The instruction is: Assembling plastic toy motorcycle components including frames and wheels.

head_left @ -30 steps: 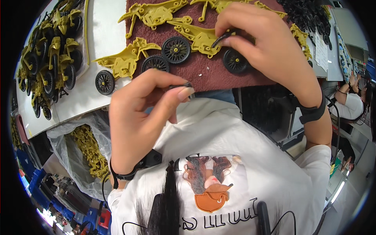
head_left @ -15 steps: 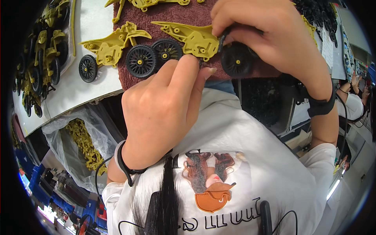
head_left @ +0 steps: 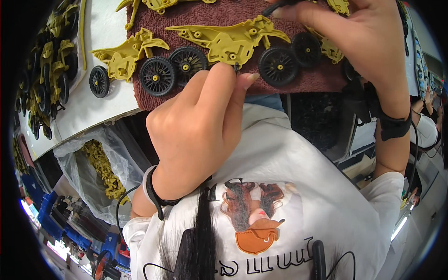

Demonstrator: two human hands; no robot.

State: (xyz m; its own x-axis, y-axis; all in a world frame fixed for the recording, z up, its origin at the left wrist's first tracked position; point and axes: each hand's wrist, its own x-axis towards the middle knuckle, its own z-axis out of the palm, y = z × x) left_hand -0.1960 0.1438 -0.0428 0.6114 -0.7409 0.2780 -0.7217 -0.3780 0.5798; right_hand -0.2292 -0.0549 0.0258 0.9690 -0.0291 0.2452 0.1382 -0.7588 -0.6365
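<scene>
A yellow toy motorcycle body half (head_left: 224, 44) lies on a brown-red towel, its pointed tail to the left. My left hand (head_left: 196, 121) is closed at its lower edge, thumb and forefinger pinching a small black part (head_left: 237, 66) there. Beyond the body's front end, my right hand (head_left: 359, 46) has its fingers closed on a thin black part (head_left: 276, 6), cut off by the top edge of the view. One black spoked wheel (head_left: 278, 66) rests just under the body's front, and another black wheel (head_left: 189, 63) sits below its tail.
A second yellow body (head_left: 122, 58) lies at the left, with black wheels (head_left: 157, 77) beside it. Finished-looking toy motorcycles (head_left: 51, 70) crowd the white table's left side. A plastic bag (head_left: 74, 163) of yellow parts hangs below. The towel (head_left: 322, 83) reaches the table's front edge.
My right hand has moved up and to the right with its black part, uncovering the body's front end and the wheels there. My left hand has stayed at the body's lower edge.
</scene>
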